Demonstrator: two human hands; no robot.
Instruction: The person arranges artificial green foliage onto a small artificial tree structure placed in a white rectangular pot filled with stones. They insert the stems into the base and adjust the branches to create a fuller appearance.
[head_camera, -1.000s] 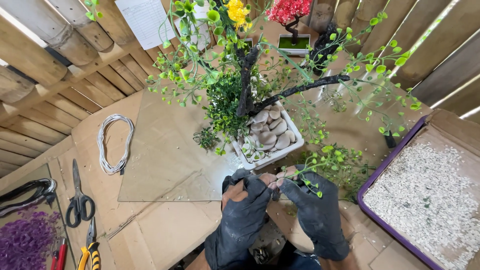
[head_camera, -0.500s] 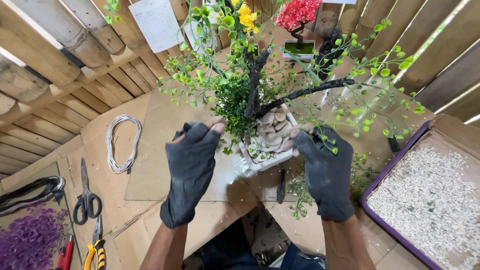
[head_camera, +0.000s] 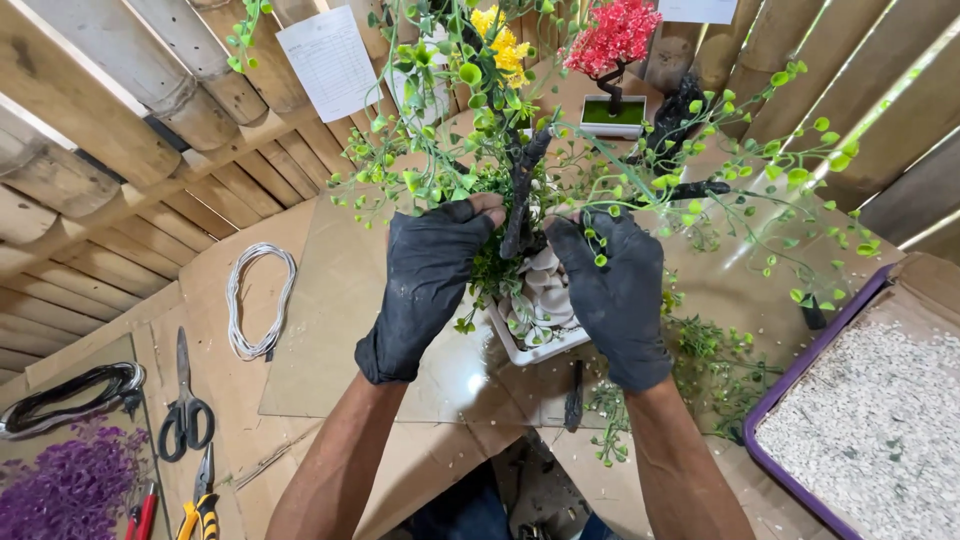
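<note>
An artificial bonsai tree with a dark trunk (head_camera: 522, 195) and thin green-leafed branches stands in a white square pot (head_camera: 530, 345) filled with pale pebbles. Both my hands wear black gloves and reach into the foliage at the trunk's base. My left hand (head_camera: 430, 280) rests left of the trunk, fingers bent among the leaves. My right hand (head_camera: 615, 295) is right of the trunk, its fingers curled into the branches. Leaves hide the fingertips, so what they pinch is unclear. The pot sits on a clear sheet (head_camera: 330, 330) laid over the cardboard table.
A coil of white wire (head_camera: 258, 300) lies left. Scissors (head_camera: 185, 410), pliers (head_camera: 200, 495), black cable (head_camera: 70, 395) and purple foliage (head_camera: 65, 495) sit at the far left. A purple tray of white gravel (head_camera: 880, 430) is right. A small red tree (head_camera: 612, 40) stands behind.
My hands rose from the table's near edge to the pot, then closed in on the trunk from both sides. The view moved closer to the tree.
</note>
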